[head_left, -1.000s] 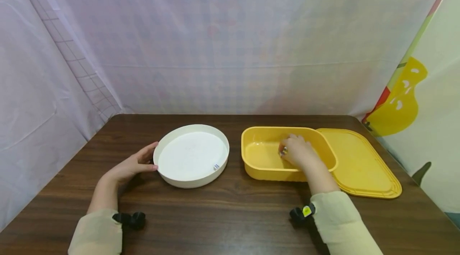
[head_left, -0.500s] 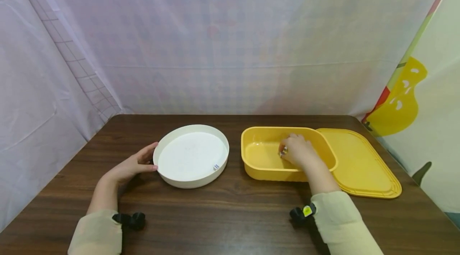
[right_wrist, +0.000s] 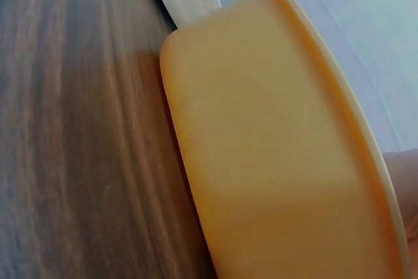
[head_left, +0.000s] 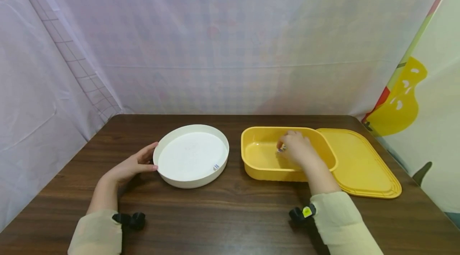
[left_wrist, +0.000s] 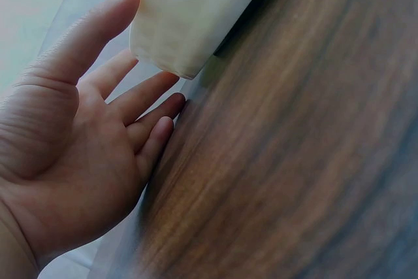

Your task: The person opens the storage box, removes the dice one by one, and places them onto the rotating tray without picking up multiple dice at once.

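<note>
My left hand (head_left: 131,166) is beside a round white tray (head_left: 194,155), thumb and fingertips touching the left side of its wall. In the left wrist view the fingers of this hand (left_wrist: 98,122) are fairly straight, close to the tray's pale wall (left_wrist: 189,17). My right hand (head_left: 297,148) reaches down inside a yellow rectangular tub (head_left: 251,171) and pinches a small white piece with dark marks (head_left: 282,149), mostly covered by the fingers. The right wrist view has the tub's outer wall (right_wrist: 261,135) hiding nearly all of that hand.
A yellow lid (head_left: 363,163) lies flat to the right of the tub, partly behind it. Small blue print (head_left: 216,167) marks the tray's inner right edge. The brown wooden table (head_left: 208,223) runs back to a pale curtain (head_left: 215,67).
My right hand has risen slightly inside the tub, the small marked piece shifting up and a little left with its fingers. The left hand and the tray stay where they were.
</note>
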A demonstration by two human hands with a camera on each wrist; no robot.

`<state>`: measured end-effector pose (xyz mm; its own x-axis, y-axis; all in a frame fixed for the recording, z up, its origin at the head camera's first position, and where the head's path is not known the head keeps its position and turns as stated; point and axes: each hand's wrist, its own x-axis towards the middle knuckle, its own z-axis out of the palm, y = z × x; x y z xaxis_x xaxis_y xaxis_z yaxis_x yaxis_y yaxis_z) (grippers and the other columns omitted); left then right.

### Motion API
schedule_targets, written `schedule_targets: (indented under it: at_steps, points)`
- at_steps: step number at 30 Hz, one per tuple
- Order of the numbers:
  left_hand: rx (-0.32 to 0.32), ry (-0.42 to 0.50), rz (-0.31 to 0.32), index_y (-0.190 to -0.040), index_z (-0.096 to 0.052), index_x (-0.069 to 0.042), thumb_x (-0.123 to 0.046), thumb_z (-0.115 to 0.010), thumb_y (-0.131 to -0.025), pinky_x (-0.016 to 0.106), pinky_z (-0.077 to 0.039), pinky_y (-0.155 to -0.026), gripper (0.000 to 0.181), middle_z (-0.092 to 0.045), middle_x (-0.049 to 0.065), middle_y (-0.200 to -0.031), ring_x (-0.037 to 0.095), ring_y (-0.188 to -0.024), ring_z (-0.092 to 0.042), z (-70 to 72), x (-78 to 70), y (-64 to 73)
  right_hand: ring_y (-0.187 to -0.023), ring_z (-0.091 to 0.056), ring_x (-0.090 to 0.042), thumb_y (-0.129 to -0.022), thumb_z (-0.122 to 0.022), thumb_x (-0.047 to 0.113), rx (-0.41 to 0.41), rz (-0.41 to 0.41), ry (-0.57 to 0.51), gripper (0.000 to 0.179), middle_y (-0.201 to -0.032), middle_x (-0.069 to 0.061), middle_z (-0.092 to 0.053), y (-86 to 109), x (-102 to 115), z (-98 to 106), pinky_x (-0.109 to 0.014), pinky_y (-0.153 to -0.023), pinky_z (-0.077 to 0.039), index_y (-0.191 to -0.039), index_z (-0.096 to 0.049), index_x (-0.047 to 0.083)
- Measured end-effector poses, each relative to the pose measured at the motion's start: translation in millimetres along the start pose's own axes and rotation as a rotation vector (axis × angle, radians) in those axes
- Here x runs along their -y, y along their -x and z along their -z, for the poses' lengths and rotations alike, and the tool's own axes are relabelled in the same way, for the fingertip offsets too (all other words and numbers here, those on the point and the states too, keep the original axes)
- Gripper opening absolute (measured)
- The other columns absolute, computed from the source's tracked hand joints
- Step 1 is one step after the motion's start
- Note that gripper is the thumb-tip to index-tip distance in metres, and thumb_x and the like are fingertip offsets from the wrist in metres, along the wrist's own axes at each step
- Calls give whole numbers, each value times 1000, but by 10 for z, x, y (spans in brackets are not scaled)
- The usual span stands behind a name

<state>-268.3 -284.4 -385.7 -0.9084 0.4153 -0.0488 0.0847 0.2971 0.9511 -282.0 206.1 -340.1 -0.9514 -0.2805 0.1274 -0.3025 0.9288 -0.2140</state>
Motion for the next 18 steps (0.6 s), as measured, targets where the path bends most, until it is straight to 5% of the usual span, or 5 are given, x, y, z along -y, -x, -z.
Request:
schedule_targets:
  at_steps: [18]
  points:
    - [-9, -8, 13, -153, -9, -3, -12, -67, -89, 60, -5, -108, 88, -8, 27, -155, 42, -141, -5, -16, -21, 6, -113, -43, -42, -88, -70, 20, -39, 52, 17, 11, -113, -17, -54, 16, 244, 110, -61, -88, -34, -91, -70, 10]
